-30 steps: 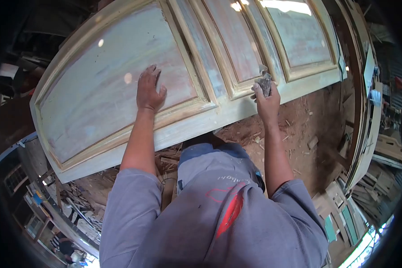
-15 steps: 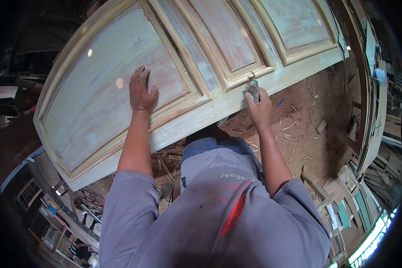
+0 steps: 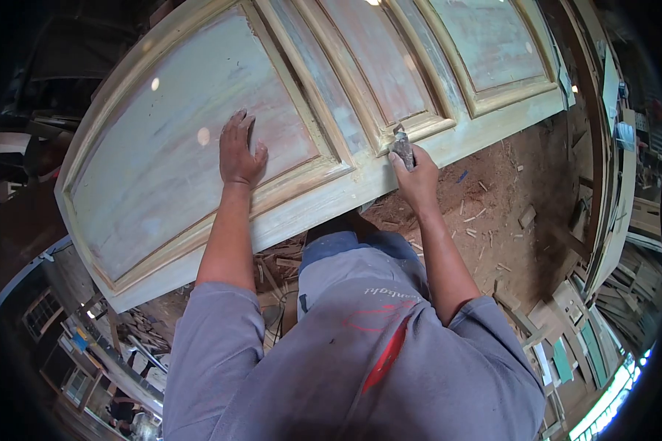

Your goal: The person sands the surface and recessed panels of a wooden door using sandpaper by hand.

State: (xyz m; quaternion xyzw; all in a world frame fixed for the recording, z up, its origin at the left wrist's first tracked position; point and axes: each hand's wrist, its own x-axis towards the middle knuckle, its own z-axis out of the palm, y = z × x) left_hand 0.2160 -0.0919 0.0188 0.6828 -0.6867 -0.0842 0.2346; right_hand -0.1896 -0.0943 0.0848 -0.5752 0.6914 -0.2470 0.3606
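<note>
A large wooden door (image 3: 176, 158) with raised mouldings and an arched outer edge lies across the view before me. Its panels show patchy pale paint with pinkish and bluish areas. My left hand (image 3: 240, 151) rests palm down on the large left panel, fingers somewhat spread and holding nothing. My right hand (image 3: 419, 178) is closed around the grey, worn handle of a small scraper (image 3: 402, 147). The scraper's short metal tip points away from me, at the lower corner of the middle panel's moulding (image 3: 419, 130). Whether the tip touches the wood I cannot tell.
Wood chips and offcuts (image 3: 480, 214) litter the brown floor below the door. Long boards (image 3: 616, 198) stand at the right, with stacked scrap wood (image 3: 628, 283) behind them. At the lower left are more boards and frames (image 3: 88, 353).
My right hand has moved left along the lower moulding of the middle panel, with the scraper in it. My left hand stays on the panel. The view has shifted slightly.
</note>
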